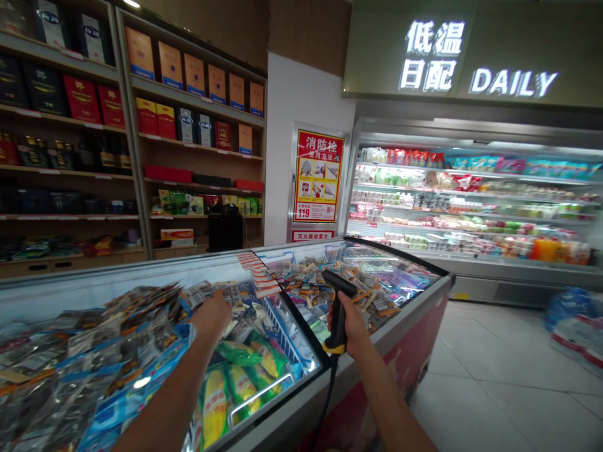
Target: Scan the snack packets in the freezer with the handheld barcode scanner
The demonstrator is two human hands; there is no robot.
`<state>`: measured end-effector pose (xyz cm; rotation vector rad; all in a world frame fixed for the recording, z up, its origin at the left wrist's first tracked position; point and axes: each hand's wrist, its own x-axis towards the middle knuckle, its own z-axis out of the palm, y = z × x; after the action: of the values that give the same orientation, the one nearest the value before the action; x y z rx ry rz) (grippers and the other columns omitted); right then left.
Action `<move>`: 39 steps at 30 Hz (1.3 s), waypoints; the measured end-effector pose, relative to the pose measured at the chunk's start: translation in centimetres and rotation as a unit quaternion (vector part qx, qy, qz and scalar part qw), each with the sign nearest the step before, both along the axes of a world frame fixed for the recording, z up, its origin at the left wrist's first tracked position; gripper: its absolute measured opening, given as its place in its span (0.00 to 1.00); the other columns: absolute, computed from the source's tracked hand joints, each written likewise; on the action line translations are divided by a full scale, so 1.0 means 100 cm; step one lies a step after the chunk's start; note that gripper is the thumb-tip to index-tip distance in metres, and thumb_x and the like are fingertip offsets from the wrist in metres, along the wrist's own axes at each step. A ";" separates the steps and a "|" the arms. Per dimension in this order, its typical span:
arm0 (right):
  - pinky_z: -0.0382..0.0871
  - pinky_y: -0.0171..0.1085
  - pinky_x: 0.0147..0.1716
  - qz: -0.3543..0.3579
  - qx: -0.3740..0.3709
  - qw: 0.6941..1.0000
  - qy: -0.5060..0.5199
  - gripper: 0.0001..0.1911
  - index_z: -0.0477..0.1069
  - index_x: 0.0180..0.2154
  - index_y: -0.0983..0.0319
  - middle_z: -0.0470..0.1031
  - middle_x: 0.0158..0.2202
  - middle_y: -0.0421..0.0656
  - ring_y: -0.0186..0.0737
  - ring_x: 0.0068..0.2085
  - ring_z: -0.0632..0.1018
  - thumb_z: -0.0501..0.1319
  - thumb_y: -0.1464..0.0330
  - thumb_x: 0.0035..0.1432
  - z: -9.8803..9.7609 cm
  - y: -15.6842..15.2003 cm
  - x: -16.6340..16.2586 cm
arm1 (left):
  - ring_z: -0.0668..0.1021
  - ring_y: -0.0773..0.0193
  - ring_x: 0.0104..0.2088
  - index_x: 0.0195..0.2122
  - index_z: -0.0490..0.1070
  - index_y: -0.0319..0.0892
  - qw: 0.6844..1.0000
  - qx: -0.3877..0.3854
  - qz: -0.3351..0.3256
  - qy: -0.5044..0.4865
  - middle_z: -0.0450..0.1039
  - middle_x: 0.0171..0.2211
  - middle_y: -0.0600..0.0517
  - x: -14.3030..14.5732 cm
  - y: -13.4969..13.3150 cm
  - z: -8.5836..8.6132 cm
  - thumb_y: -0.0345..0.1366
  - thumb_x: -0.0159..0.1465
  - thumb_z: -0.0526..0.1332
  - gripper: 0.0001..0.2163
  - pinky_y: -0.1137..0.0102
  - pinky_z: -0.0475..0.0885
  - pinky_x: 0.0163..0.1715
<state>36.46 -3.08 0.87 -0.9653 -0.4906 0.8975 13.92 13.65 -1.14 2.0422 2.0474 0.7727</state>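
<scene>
My right hand (353, 320) is wrapped round the grip of a black and yellow barcode scanner (338, 317), held over the front rim of a chest freezer (301, 376). A cable hangs from the grip's lower end. Inside the open left part of the freezer, my left hand (211, 314) reaches down among silvery plastic packets (195, 294). Its fingers point away from me and are blurred, so whether they grip a packet is hidden. Below that hand lie yellow and green corn-shaped packs (240, 380) in a wire basket (282, 333).
Many flat packets (89, 351) fill the freezer's left side. A glass lid (405, 260) covers part of its right section. Shelves of boxed goods (195, 81) stand behind. A lit refrigerated display (471, 201) is at the right, with wrapped water bottles (572, 307) on the tiled floor.
</scene>
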 end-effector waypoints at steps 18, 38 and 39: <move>0.61 0.30 0.12 -0.045 -0.028 0.999 -0.010 0.18 0.64 0.23 0.64 0.67 0.16 0.37 0.29 0.15 0.66 0.61 0.55 0.41 -0.020 -0.012 0.032 | 0.70 0.57 0.47 0.47 0.65 0.43 0.942 0.040 -0.323 0.079 0.69 0.44 0.45 0.198 -0.040 -0.027 0.34 0.56 0.55 0.16 0.65 0.64 0.42; 0.59 0.30 0.11 -0.063 -0.039 0.997 0.004 0.16 0.62 0.22 0.62 0.66 0.14 0.36 0.30 0.14 0.66 0.59 0.56 0.43 -0.013 -0.012 0.029 | 0.68 0.50 0.48 0.41 0.69 0.43 0.938 -0.059 -0.343 0.001 0.71 0.45 0.45 0.188 -0.035 -0.027 0.38 0.41 0.66 0.23 0.61 0.61 0.45; 0.59 0.30 0.11 -0.062 -0.036 0.997 -0.004 0.15 0.62 0.22 0.62 0.65 0.14 0.36 0.30 0.14 0.66 0.59 0.56 0.43 -0.011 -0.009 0.027 | 0.70 0.51 0.46 0.39 0.70 0.43 0.941 -0.067 -0.332 -0.025 0.72 0.42 0.46 0.186 -0.033 -0.027 0.37 0.41 0.66 0.21 0.63 0.63 0.43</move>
<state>39.18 -3.94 -0.25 -1.0540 -0.4034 0.8034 32.49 10.36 -3.81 2.3672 1.1931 0.5238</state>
